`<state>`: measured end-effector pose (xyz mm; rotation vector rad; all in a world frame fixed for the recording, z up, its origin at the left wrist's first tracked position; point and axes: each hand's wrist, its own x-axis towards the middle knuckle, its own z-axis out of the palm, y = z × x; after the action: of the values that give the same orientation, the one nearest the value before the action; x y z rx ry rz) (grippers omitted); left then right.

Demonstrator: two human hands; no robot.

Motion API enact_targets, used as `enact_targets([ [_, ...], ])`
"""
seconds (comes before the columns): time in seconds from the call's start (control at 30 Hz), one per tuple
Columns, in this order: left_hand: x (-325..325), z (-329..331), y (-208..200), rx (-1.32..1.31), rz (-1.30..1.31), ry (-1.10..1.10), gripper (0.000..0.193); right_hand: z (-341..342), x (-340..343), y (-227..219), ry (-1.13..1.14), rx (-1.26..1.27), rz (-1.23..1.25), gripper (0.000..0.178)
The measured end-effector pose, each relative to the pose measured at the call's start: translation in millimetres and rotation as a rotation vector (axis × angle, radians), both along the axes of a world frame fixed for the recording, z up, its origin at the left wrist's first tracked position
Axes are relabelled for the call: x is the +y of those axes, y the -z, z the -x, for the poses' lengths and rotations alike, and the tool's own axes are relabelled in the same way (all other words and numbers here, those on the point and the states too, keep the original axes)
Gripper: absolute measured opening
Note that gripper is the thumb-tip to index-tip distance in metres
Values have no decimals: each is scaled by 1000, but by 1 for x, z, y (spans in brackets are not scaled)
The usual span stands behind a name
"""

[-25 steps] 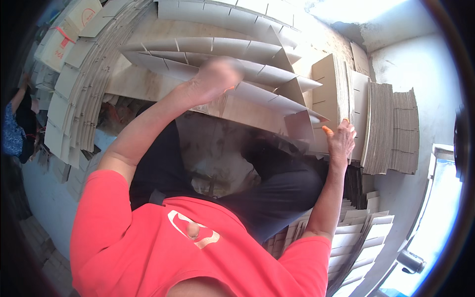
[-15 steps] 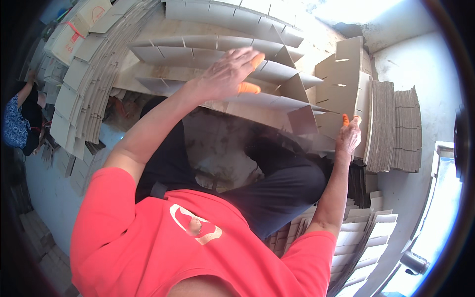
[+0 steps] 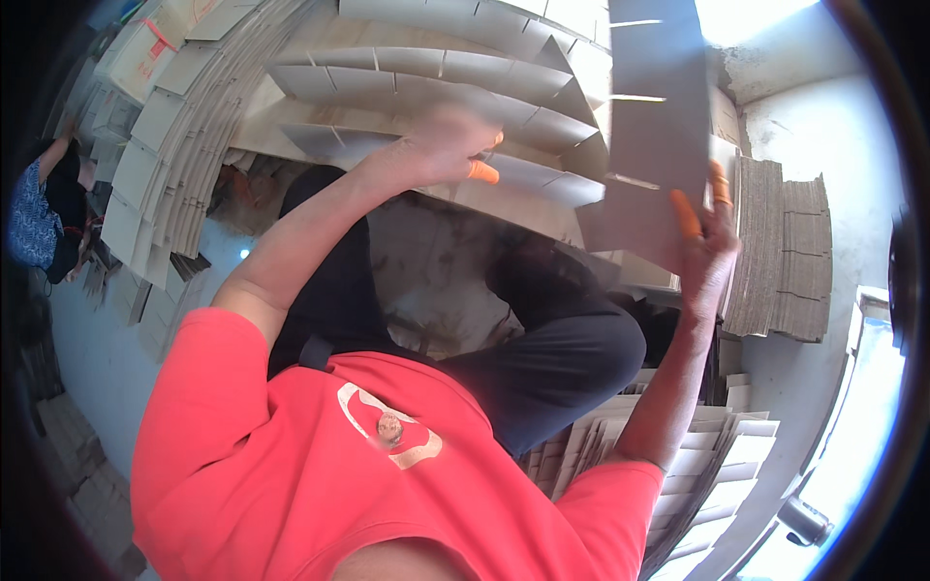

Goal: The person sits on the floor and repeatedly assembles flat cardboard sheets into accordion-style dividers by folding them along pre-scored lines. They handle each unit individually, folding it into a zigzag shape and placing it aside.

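In my right hand (image 3: 709, 237), thumb and fingers in orange covers close on the lower end of a slotted cardboard strip (image 3: 659, 107). The strip is raised upright, with its narrow slots along the left edge. My left hand (image 3: 450, 145), partly blurred, is over several long cardboard divider strips (image 3: 368, 89) standing on edge in rows. Its orange-covered thumb and a fingertip are apart, with nothing visible between them. A crosswise divider strip (image 3: 586, 160) meets the right ends of the rows, partly hidden by the raised strip.
Stacked cardboard strips (image 3: 756, 247) stand to the right by the wall. More slotted stacks (image 3: 160, 165) lean at the left, and another pile (image 3: 697, 455) lies at the lower right. Another person (image 3: 53, 208) is at the far left. My legs (image 3: 572, 378) are below the wooden board (image 3: 257, 131).
My right hand has lifted a slotted strip from the right side and brought it leftward beside the rows. My left hand has moved slightly, its thumb and fingertip still apart.
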<state>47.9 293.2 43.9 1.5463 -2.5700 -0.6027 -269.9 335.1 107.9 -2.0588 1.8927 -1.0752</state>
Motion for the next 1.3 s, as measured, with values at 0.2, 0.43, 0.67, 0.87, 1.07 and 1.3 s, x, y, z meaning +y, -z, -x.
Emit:
enact_targets([
  [0.2,-4,-8,64,262,262,74,18,-37,-6,11,-167,27,-120,55],
  [0.43,-7,-7,73,218,279,77,15,-43,-13,16,-149,43,-100,55],
  [0.67,-7,-6,71,214,306,87,13,-41,-18,37,-164,108,-150,56],
  [0.87,-19,-8,50,276,308,102,26,-47,-22,51,-236,31,-131,56],
  [1.07,-79,-27,64,225,656,-10,19,-56,-26,46,-238,17,-167,54],
  [1.3,-74,-27,58,217,342,-63,11,-54,-29,48,-313,-42,-166,54],
])
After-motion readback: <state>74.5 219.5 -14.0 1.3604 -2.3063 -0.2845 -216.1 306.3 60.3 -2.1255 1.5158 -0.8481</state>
